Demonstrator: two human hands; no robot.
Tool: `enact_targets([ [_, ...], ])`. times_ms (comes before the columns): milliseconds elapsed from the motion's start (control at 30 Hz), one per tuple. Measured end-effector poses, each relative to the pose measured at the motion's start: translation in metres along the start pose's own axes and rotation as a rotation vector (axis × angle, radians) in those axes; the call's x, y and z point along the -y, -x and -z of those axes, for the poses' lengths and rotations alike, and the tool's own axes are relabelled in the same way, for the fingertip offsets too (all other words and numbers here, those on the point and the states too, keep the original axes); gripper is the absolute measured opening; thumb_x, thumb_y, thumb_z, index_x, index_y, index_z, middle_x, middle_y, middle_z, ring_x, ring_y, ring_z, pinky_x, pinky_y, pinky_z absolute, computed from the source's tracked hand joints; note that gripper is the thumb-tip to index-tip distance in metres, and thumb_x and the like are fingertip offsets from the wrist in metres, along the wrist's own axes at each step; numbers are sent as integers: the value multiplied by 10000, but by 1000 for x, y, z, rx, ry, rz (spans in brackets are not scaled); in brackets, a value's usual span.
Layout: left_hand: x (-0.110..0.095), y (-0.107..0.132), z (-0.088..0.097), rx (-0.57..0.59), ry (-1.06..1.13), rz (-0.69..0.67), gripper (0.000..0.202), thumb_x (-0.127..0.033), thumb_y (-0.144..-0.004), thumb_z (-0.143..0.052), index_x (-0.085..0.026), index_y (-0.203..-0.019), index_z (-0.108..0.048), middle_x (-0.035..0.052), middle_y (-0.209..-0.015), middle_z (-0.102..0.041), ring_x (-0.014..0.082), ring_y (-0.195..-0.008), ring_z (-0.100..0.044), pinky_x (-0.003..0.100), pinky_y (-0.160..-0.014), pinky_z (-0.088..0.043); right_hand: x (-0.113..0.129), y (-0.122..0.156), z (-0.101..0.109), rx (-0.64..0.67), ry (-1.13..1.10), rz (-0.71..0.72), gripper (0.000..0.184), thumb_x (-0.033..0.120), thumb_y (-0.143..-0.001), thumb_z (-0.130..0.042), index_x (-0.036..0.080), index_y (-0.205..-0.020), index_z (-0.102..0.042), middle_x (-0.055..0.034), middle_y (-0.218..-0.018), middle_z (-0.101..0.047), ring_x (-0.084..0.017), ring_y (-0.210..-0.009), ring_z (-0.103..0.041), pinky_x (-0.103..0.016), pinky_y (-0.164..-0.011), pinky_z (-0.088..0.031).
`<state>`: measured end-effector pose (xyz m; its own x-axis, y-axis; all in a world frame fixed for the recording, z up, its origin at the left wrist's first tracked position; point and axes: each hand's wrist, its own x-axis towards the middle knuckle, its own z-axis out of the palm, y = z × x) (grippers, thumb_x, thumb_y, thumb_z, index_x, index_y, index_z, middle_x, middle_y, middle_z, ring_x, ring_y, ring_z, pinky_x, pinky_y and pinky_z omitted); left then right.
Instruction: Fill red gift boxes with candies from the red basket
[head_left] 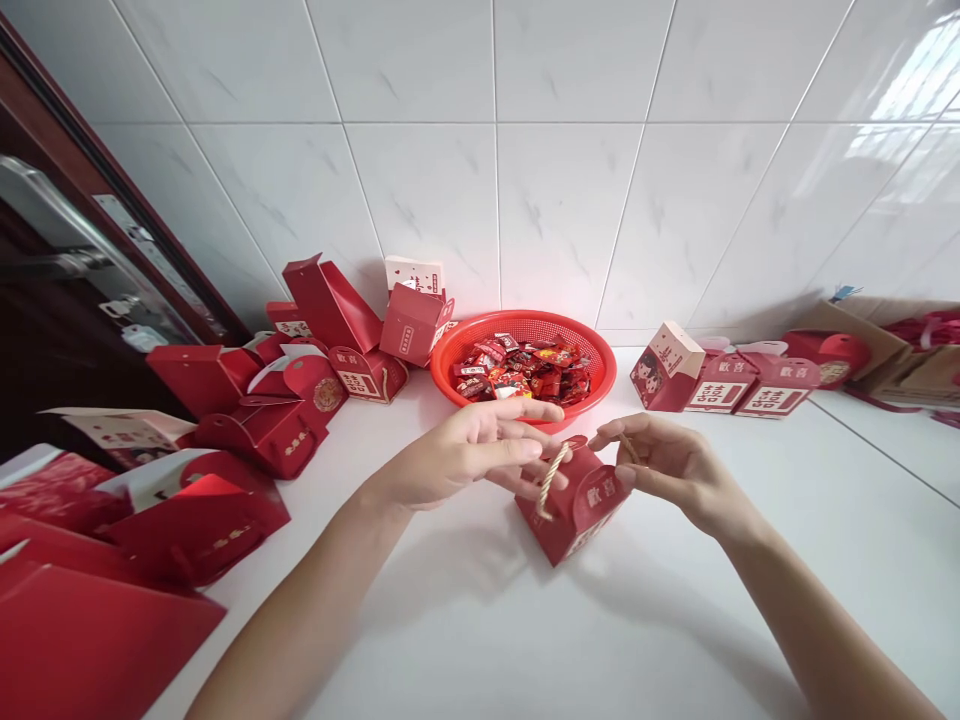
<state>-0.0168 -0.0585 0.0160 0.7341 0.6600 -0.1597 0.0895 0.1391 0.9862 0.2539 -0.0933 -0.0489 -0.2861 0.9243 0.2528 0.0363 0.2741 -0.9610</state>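
Observation:
A small red candy box (pixel 559 515) with gold lettering and a closed, rounded top stands at an angle on the white tabletop between my hands. A twisted gold cord handle (pixel 553 480) loops up from its left side. My left hand (pixel 480 450) is open, its fingers spread behind and beside that loop, with some fingertips hidden by the box and cord. At the box's right edge, my right hand (pixel 667 465) is curled with thumb and fingers around a second gold cord handle (pixel 628 448), which is mostly hidden by the fingers.
Behind the box is a red plastic basket (pixel 600 345) of wrapped candies (pixel 525 370). Several open red boxes (pixel 262 430) crowd the left side. Closed boxes (pixel 720 380) line the tiled wall at right, near a cardboard box (pixel 892 350). A door handle (pixel 67 220) is far left.

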Motion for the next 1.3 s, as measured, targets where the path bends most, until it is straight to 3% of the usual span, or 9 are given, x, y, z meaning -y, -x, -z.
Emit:
enact_targets([
  [133,4,-5,-10,-20,140,-101,448,-265,-918,-645,-185,-1346,-542,165,-1379,-659,316,-1233,-664,511,-1070,-506,15,-11,-8,23,11,-28,291,401,-884,-748,206,-1096,-704,-91,-1024,-730,-198,-842,-682,-325,-721,-562],
  [267,11,-8,-18,13,161,-161,525,-243,-948,-597,-200,-1460,-488,140,-1498,-572,308,-1418,-506,501,-1174,-423,28,-24,-15,34,45,-69,393,478,-890,-724,192,-1150,-655,-52,-832,-726,-183,-741,-674,-319,-689,-552],
  [467,18,0,-26,2,-179,-164,578,-339,-1019,-523,-348,-1576,-366,12,-1677,-314,299,-1540,-301,490,-1240,-331,27,-31,-25,-15,-21,-184,542,475,-742,-857,208,-1147,-617,-60,-879,-746,-255,-844,-730,-399,-778,-581],
  [600,26,-3,-28,-167,-529,-214,570,-374,-1004,-535,-359,-1558,-401,38,-1594,-459,297,-1495,-392,487,-1204,-398,23,-33,-32,-99,-115,-169,456,436,-751,-846,204,-1087,-642,-58,-882,-757,-231,-835,-736,-386,-794,-585],
  [833,38,-23,-25,-460,-854,-544,568,-278,-879,-692,-230,-1414,-508,90,-1344,-654,273,-1288,-580,460,-1112,-469,19,-36,-35,-236,-238,-135,287,291,-695,-855,194,-912,-693,-17,-869,-731,-137,-651,-667,-305,-661,-544],
  [967,45,-31,-26,-400,-936,-369,737,-380,-784,-804,-223,-1428,-481,118,-1365,-636,344,-1300,-555,512,-1056,-494,21,-34,-35,-223,-290,-153,261,245,-680,-864,195,-883,-708,2,-801,-705,-128,-716,-656,-275,-713,-524],
  [1033,49,-34,-29,-325,-915,-308,639,-367,-816,-767,-237,-1391,-520,100,-1314,-669,332,-1240,-602,492,-1013,-522,21,-33,-35,-203,-306,-168,262,256,-676,-867,194,-873,-707,-2,-798,-703,-136,-724,-658,-288,-726,-530],
  [1133,51,-35,-30,-239,-880,-330,584,-370,-883,-694,-255,-1423,-504,93,-1405,-629,314,-1290,-585,471,-1066,-497,23,-31,-25,-262,-271,-160,280,289,-653,-882,187,-851,-714,-3,-764,-695,-131,-681,-635,-283,-687,-520],
  [1300,47,-31,-24,-264,-848,-352,641,-448,-944,-618,-244,-1518,-415,93,-1546,-512,287,-1432,-468,446,-1182,-410,43,-14,24,-595,-155,-87,386,345,-487,-956,183,-749,-723,-20,-728,-713,-114,-613,-594,-242,-569,-477],
])
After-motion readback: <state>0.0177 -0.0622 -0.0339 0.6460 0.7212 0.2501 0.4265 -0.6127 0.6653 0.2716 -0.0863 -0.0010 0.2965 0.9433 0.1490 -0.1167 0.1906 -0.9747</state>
